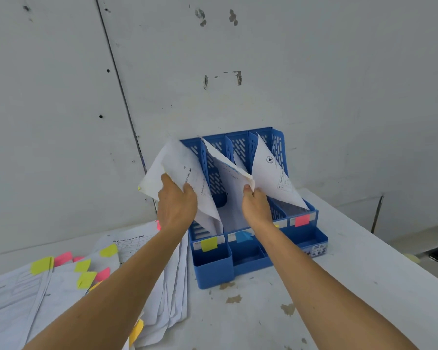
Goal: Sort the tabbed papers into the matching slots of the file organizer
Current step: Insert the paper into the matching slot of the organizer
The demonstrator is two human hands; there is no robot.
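Insertion step. Left hand [176,200], fingers curled, grips a yellow-tabbed sheet [177,162] whose lower end sits in slot 1 of the blue file organizer [278,145], above the yellow label [209,243]. Right hand [256,205] pinches the slot 2 papers [228,173]. Likely next: slide the sheet fully down, then release.

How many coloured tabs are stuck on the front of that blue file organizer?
4: a yellow tab at the left end, a blue tab beside it, an orange-yellow tab mostly hidden behind the right forearm, and a pink tab at the right end.
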